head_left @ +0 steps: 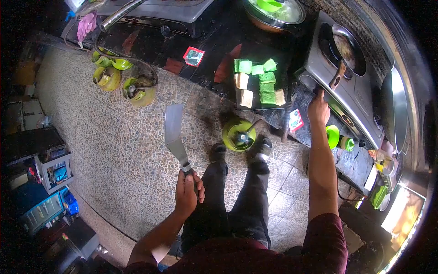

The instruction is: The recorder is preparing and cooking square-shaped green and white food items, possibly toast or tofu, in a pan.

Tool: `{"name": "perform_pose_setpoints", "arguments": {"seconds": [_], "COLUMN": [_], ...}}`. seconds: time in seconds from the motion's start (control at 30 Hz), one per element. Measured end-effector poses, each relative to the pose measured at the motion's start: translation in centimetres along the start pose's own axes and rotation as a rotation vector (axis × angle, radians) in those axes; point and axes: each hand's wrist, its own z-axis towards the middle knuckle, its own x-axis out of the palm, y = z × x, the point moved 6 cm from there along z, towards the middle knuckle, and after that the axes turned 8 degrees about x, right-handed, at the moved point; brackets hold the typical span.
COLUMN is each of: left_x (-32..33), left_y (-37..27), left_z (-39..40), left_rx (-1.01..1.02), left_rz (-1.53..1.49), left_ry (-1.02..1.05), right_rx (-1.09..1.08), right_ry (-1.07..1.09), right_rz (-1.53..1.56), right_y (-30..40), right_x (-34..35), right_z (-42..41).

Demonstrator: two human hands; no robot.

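My left hand [189, 193] grips the dark handle of a metal spatula [174, 125], its flat blade pointing up and away over the tiled floor. My right hand [319, 111] reaches to the front of a gas stove [364, 99], fingers closed at a dark control knob [318, 90] that they partly cover. On the burner sits a frying pan [345, 51], its brown handle [338, 75] angled towards that hand; the pan's inside looks browned. Left of the stove, a dark tray [256, 98] bears several green and pale pieces that look like folded bread or crepes.
A large bowl [273, 24] holds pale food and a green cup. Another stove [154, 20] stands at the far left of the counter. A green gas cylinder [239, 135] is near my feet, with more cylinders [140, 92] to the left. A green bowl [332, 137] sits by the stove.
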Motion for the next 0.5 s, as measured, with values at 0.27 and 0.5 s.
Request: {"name": "perform_pose_setpoints", "arguments": {"seconds": [0.27, 0.5], "left_x": [2.6, 5.4], "left_y": [-3.4, -6.6], "left_z": [-0.3, -1.2], "left_rx": [0.018, 0.054], "left_rz": [-0.015, 0.036], "left_ry": [0.046, 0.185], "right_rx": [0.189, -0.184], "right_ry": [-0.018, 0.230], "right_rz": [0.057, 0.197], "right_y": [-1.2, -2.9], "right_x": [-4.9, -7.7], "right_z": [-2.8, -15.7]}}
